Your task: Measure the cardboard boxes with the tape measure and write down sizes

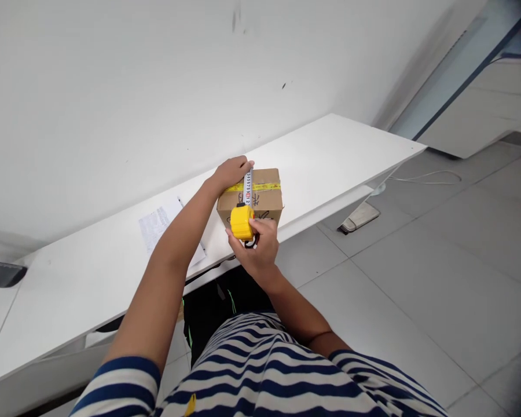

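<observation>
A small cardboard box [267, 200] with a yellow tape strip across its top sits at the near edge of a white table [330, 150]. My right hand [257, 250] grips a yellow tape measure [242, 222] at the box's near side. Its white blade [248, 186] runs across the top of the box to the far edge. My left hand [231, 172] rests on the far left corner of the box, with fingers pressing the blade's end down there.
A printed sheet of paper [158, 225] with a pen lies on the table left of the box. A dark object [0, 272] sits at the table's far left. A white wall rises behind. A cable and floor plate [359, 216] lie on the grey tiled floor.
</observation>
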Demonstrator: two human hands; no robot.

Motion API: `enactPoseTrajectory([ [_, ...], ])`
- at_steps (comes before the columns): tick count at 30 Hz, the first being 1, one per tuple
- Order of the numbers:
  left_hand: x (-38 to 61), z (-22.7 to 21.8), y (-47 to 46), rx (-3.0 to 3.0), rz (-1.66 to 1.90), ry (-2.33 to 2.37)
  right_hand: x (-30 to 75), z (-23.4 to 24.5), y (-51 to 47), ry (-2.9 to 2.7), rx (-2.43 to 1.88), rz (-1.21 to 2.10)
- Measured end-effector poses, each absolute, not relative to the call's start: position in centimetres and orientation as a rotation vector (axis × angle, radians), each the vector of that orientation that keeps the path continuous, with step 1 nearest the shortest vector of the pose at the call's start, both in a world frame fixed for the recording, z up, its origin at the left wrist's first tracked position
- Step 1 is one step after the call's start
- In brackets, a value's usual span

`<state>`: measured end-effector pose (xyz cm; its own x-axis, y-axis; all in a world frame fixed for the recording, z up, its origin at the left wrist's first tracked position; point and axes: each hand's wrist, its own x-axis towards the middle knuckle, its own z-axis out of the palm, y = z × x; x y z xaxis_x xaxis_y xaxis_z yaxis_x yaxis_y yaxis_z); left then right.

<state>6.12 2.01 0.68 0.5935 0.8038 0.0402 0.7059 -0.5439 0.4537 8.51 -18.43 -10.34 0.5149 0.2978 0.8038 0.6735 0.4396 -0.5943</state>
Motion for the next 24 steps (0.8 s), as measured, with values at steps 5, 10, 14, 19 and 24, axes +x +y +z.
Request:
enactPoseTrajectory([
  [5, 5.90, 0.71, 1.54, 2.390, 0.396, 1.156, 8.60, -10.28, -17.52, -0.986, -1.136, -0.112],
  [10, 5.90, 0.51, 1.57, 2.383, 0.436, 1.162, 8.73, -10.00, -17.67, -0.980, -1.103, -0.101],
  [14, 5.90, 0.54, 1.36, 2.387, 0.462, 1.159, 8.78, -9.98, -17.83, -1.012, -1.116, -0.162],
  [19, 5.91, 0.40, 1.37, 2.365, 0.506, 1.158, 8.82, -10.02, -17.83, -1.028, -1.131, -0.198],
  [24, 5.90, 0.15, 1.63, 2.381, 0.536, 1.169, 8.86, -10.13, -17.89, -1.014, -1.122, -0.140],
])
